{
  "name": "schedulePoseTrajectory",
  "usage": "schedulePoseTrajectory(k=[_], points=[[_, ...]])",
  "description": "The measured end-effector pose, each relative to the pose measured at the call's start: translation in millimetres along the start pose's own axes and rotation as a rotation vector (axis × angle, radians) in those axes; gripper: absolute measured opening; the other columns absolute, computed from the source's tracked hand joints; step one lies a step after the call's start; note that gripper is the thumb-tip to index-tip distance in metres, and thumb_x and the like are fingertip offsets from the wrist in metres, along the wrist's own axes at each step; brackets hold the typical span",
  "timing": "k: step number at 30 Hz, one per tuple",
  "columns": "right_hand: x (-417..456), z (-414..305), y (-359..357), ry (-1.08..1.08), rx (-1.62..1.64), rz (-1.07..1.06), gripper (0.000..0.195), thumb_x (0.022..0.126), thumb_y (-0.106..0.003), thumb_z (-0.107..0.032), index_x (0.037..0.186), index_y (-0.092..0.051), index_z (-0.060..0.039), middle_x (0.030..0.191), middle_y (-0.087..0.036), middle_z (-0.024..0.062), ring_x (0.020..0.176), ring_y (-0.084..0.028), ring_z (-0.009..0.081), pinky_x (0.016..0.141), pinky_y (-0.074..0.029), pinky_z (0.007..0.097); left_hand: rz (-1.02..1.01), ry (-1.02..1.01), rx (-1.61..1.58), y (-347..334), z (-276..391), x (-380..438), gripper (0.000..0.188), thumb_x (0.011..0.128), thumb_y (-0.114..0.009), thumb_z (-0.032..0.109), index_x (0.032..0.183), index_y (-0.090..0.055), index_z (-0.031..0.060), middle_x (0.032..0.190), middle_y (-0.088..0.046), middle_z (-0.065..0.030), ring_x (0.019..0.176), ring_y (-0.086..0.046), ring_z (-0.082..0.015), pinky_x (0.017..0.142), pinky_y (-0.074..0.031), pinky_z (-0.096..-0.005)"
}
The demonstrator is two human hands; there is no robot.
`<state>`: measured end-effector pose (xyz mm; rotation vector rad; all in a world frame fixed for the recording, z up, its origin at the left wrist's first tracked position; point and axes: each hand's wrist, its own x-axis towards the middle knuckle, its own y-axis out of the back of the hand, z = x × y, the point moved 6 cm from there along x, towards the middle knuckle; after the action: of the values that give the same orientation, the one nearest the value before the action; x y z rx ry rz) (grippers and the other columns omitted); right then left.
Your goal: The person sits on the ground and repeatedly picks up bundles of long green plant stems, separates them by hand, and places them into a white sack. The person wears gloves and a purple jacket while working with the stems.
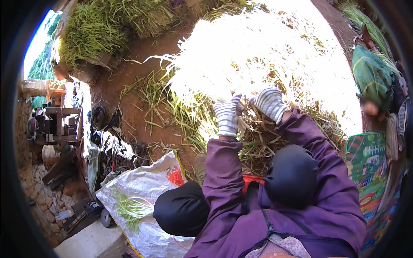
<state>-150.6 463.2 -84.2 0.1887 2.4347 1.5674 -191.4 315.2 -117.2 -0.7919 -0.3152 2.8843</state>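
My left hand (226,116), in a striped knit glove, reaches into the front of a large heap of cut leafy stalks (200,111). Its fingers are curled, but strong glare washes out what lies at their tips. My right hand (270,102), gloved the same way, is beside it at the heap, its fingertips pointing towards the left hand and also lost in glare. Dry, pale leaves (246,124) lie between and below the two hands. On a white woven sack (132,180) left of my knees rests a small bunch of green-topped white stalks (134,208).
Bundled greens (93,38) stand at the back left. A person in a green cloth (371,74) is at the far right, above a colourful printed mat (366,167). Dark rags or plastic (113,142) lie left of the bare earth floor (135,113). A concrete block (93,240) borders the sack.
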Motion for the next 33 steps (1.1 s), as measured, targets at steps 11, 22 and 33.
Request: schedulePoseTrajectory(k=[11, 22, 33], points=[[-30.2, -8.3, 2.9, -0.072, 0.899, -0.065, 0.026, 0.088, -0.068, -0.027, 0.098, -0.07, -0.0026, 0.074, -0.068, 0.0074, 0.067, -0.061, 0.0121, 0.062, -0.048, 0.0287, -0.059, 0.056, -0.041, -6.5, 7.5, -5.2, 0.018, 0.077, -0.076, 0.01, 0.088, -0.065, -0.0004, 0.057, -0.058, -0.0014, 0.042, -0.048, -0.0079, 0.039, -0.037, -0.0206], [-61.2, -36.8, 28.3, 0.518, 0.287, 0.415, 0.021, 0.086, -0.065, -0.023, 0.073, -0.061, -0.0067, 0.057, -0.052, 0.0107, 0.051, -0.055, 0.0288, 0.048, -0.042, 0.0376, -0.028, -0.026, 0.068, -9.9, 24.2, -28.9, 0.029, 0.079, -0.074, 0.007, 0.104, -0.064, -0.0025, 0.062, -0.059, -0.002, 0.044, -0.049, -0.0085, 0.042, -0.04, -0.0221], [-140.8, 11.8, 24.8, 0.536, 0.293, 0.062, 0.016, 0.081, -0.069, -0.019, 0.072, -0.062, -0.0077, 0.054, -0.052, 0.0091, 0.048, -0.056, 0.027, 0.045, -0.043, 0.0352, 0.079, -0.036, -0.534, 18.5, 32.4, -25.6, 0.042, 0.083, -0.064, -0.002, 0.123, -0.051, 0.0009, 0.089, -0.065, -0.0125, 0.049, -0.043, -0.0057, 0.042, -0.036, -0.0192]])
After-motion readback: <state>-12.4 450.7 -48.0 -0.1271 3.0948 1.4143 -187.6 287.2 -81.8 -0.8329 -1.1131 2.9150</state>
